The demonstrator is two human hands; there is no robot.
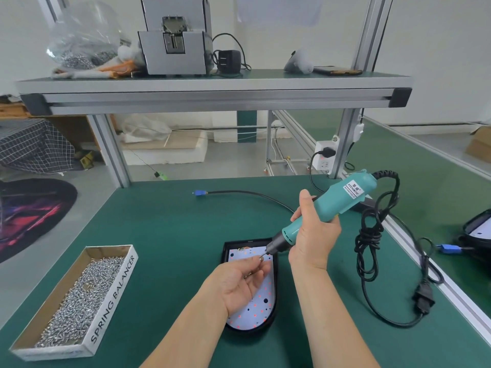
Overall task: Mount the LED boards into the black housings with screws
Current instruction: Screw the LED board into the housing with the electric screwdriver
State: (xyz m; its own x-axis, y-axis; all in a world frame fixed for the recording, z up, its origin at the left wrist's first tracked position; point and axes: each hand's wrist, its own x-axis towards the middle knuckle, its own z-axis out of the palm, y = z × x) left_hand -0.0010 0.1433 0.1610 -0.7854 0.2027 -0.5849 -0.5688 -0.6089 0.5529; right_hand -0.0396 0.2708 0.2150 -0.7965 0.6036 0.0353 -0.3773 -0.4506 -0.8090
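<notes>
The screwdriver [345, 199] slants — bit down-left at the screw [261, 258].

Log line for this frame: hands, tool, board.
right hand: grips electric screwdriver | left hand: pinches screw at bit | LED board: lies in black housing

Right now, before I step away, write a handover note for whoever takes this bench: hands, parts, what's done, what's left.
Right hand: grips the teal electric screwdriver, tilted, bit pointing down-left.
Left hand: palm up, pinches a screw at the bit's tip, above the board.
LED board lies in the black housing on the mat. The screw box is to the left, and a second housing is at the far right edge.
Done: board seated. Driven screws cannot be made out.
Left: drive this screw, then the rest.
</notes>
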